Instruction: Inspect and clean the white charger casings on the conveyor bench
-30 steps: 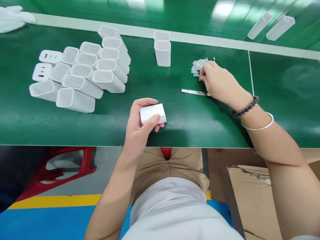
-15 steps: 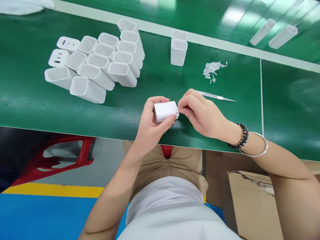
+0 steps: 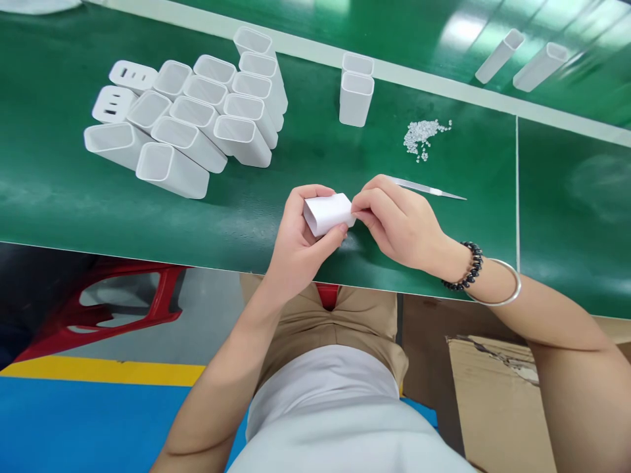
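A white, hollow charger housing (image 3: 329, 211) lies on its side in my left hand (image 3: 304, 246), the thumb below and fingers behind it. Its open end faces left. At its right end, the pinched thumb and forefinger of my right hand (image 3: 401, 220) touch the housing; whatever sits between those fingertips is hidden. Partly behind my right hand, tweezers (image 3: 428, 188) rest on the green table with the tip pointing right. Farther back is a scattered pile of small clear plastic pieces (image 3: 420, 136).
Several white housings (image 3: 170, 171) stand grouped on the left, two showing port faces (image 3: 114, 104). Two more housings (image 3: 356, 98) stand at the back middle. Two white tubes (image 3: 541, 67) lie beyond the pale strip. A red stool (image 3: 162, 295) and cardboard (image 3: 500, 401) are below the table edge.
The housing has turned slightly in my left hand, so its open left end shows more. My right fingertips stay at its right end. The whole view has shifted a little.
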Motion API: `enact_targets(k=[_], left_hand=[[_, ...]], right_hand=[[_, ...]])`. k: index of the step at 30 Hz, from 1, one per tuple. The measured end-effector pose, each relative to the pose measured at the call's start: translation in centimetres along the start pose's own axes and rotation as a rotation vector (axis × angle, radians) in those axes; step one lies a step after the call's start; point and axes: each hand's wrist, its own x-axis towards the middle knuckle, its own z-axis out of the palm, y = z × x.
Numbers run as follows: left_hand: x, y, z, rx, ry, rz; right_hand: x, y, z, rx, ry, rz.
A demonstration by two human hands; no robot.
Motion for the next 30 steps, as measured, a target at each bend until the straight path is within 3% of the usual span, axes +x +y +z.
enact_targets(k=[30], left_hand=[[0.38,-0.73,-0.31,-0.005,-0.047,0.073]], right_hand=[[0.0,0.21,-0.3,0.056,0.003,-0.02]])
